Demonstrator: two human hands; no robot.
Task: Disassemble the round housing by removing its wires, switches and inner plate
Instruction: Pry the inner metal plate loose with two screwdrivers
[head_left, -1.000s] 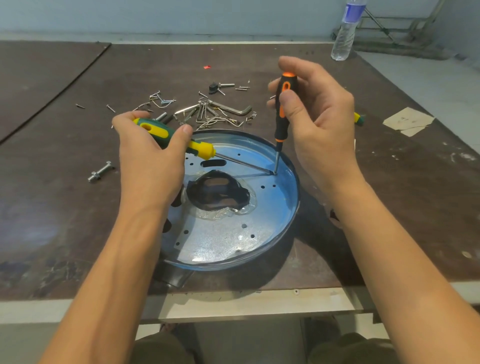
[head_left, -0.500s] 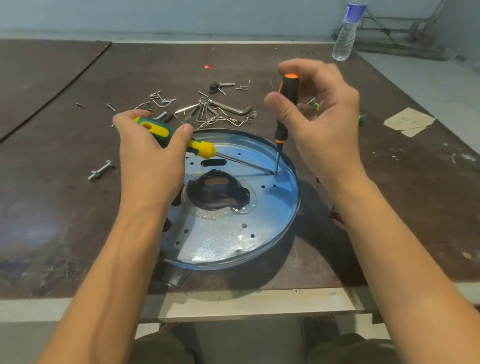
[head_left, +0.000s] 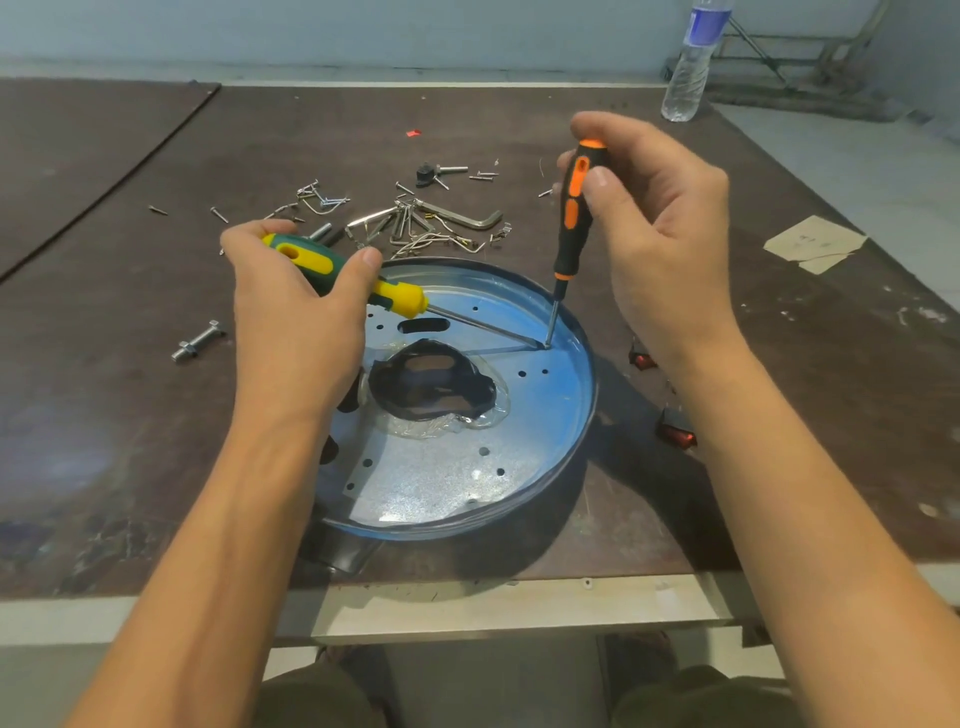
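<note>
The round housing (head_left: 582, 415) sat at the table's (head_left: 130, 415) near edge, left hand (head_left: 291, 332) gripping a green screwdriver (head_left: 332, 270), right hand (head_left: 660, 223) pinching an orange screwdriver (head_left: 574, 208), tips together, apparently prying its inner plate (head_left: 441, 478); levering it upward probably came next.

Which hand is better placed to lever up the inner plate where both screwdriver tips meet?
Likely the left hand: its green-yellow screwdriver lies low across the round housing, shaft slanting to the edge of the inner plate, suited to levering. The right hand pinches the orange-black screwdriver nearly upright, better for steadying.
</note>
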